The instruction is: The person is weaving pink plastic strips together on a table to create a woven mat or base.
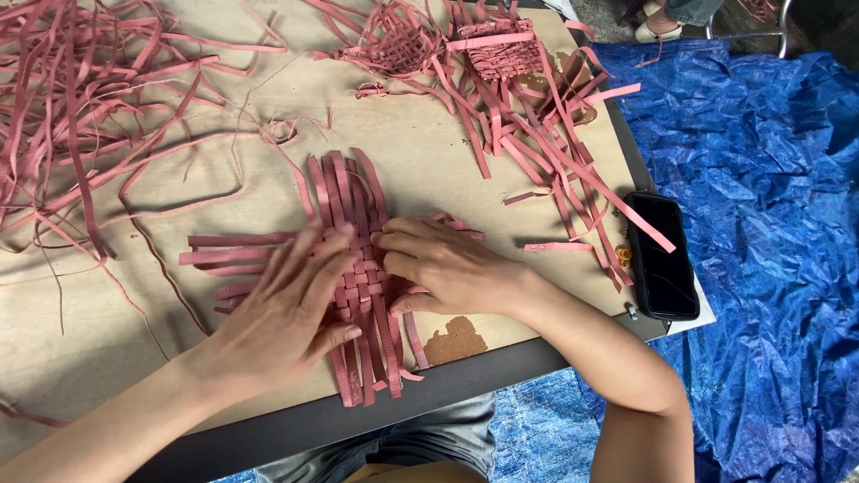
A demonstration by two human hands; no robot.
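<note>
Nearest to us, our two hands lie flat on a half-made woven mat [362, 268] of pink strips, which sits on the wooden board [429, 152] close to its front edge. Our left hand [286, 309] is spread open with its palm down, pressing the horizontal strips and the left side of the weave; our right hand [447, 266] rests beside it, its fingers bent and its fingertips [386, 240] meeting the weave near the middle. The hands are close together, nearly touching, and neither is clamped on anything; both press down on the mat.

We judge that the weaving is at the tightening stage: a small checkered patch is formed at the centre, with long loose ends sticking out above, below and to the left. The next move seems to call for one hand holding the crossings flat while the other lifts alternate strips, so another strip can go through without the patch sliding apart.

To the right a black phone [662, 255] lies at the board's edge, over a blue tarp [769, 224]. Farther off are a heap of loose strips [80, 98] at the left and two partly woven pieces [398, 40] at the top of the board
</note>
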